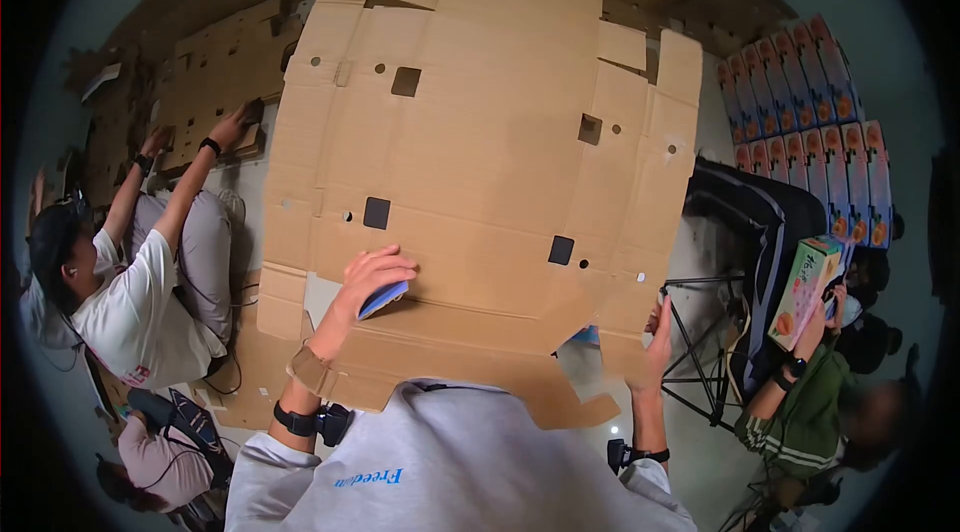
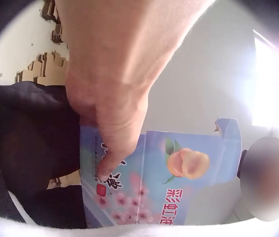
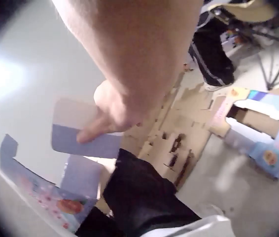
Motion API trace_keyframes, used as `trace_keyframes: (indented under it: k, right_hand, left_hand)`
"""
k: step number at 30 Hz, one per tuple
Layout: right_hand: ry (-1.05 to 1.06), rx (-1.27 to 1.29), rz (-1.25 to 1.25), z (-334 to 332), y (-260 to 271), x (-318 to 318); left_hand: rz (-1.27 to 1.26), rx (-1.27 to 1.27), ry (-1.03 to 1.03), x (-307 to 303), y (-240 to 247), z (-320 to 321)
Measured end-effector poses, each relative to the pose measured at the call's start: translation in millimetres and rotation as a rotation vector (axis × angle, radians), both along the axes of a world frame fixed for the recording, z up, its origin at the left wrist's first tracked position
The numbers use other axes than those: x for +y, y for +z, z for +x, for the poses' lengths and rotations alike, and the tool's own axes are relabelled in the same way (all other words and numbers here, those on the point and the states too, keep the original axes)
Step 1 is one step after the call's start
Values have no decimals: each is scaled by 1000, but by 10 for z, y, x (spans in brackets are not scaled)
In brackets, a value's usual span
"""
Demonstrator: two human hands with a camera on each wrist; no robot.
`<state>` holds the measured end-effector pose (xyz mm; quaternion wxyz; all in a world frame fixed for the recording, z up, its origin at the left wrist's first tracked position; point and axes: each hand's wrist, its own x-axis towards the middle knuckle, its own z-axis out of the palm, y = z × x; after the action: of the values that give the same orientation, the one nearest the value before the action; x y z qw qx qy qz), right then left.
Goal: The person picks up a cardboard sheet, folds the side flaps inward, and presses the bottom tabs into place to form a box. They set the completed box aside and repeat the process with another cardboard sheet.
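Observation:
A large flattened cardboard box [image 1: 490, 112] spreads out before me, its plain brown side up, with several square cut-outs and small round holes. My left hand [image 1: 365, 282] grips its near left part, fingers over the brown face beside a turned-up blue edge. In the left wrist view, the thumb of the left hand [image 2: 120, 113] lies on the printed underside, which shows a peach and pink blossoms. My right hand [image 1: 655, 342] holds the near right edge. In the right wrist view, its thumb lies against a blue and pale flap [image 3: 85, 140]; most of its fingers are hidden.
Boxes with peach prints [image 1: 800, 82] stand in rows at the right. Beside them a seated person holds a printed box [image 1: 805, 292], near a black folding stand [image 1: 705, 352]. At the left, another person [image 1: 150, 292] handles brown cardboard [image 1: 225, 57]. An assembled box [image 3: 258, 123] lies on the floor.

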<state>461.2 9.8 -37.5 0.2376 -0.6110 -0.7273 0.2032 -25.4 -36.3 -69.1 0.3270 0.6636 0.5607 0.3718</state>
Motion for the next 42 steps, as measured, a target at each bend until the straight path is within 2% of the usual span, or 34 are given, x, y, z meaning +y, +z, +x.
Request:
trace_keyframes:
  k: [2, 3, 6, 7, 10, 15, 18, 21, 24, 26, 27, 29, 30, 32, 34, 35, 38, 39, 42]
  right_hand:
    - [89, 49, 122, -129, 283, 59]
    - [179, -75, 159, -95, 393, 109]
    - [-70, 279, 120, -291, 335, 133]
    - [-59, 244, 227, -466, 443, 193]
    - [374, -85, 178, -743, 928, 419]
    - [628, 39, 140, -1258, 1296, 449]
    - [789, -12, 57, -1595, 1132, 593]
    - [863, -222, -106, -1758, 951, 663]
    - [928, -117, -63, -1728, 908, 713]
    - [754, -219, 140, -1610, 951, 679]
    - [662, -266, 237, -1571, 958, 632]
    - [386, -83, 203, -1554, 866, 527]
    - [245, 6, 187, -1544, 804, 488]
    - [127, 333, -144, -1513, 569, 413]
    - [2, 660, -470, -1477, 392, 369]
    - [4, 619, -462, -1476, 393, 362]
    - [14, 536, -426, -1480, 391, 354]
    - [19, 538, -405, -1486, 382, 356]
    - [20, 518, -361, -1532, 410, 359]
  left_hand:
    - [-18, 46, -47, -14, 19, -41]
    - [-33, 49, -37, -25, 48, -32]
    - [-56, 58, -19, -15, 174, 59]
    - [-55, 63, -21, -16, 223, 70]
    - [-102, 32, -63, -11, 187, 12]
    - [-51, 44, -140, -43, -217, -61]
    - [-55, 61, -127, -25, -58, 41]
    - [-140, 2, -100, -21, 109, 56]
    - [-160, -24, -62, -59, 254, -16]
    - [-138, 17, 8, -151, 357, -97]
    - [-95, 188, 82, -207, 410, -171]
    - [-9, 533, 221, -336, 498, -355]
    - [-49, 554, 344, -372, 518, -408]
    - [-124, 594, 590, -445, 555, -534]
    - [-333, 34, 607, -557, 557, -860]
    - [-398, 107, 572, -617, 635, -964]
    - [-549, -424, 605, -592, 1118, -909]
    - [-575, -749, 633, -611, 1162, -925]
    - [-369, -442, 591, -547, 1277, -720]
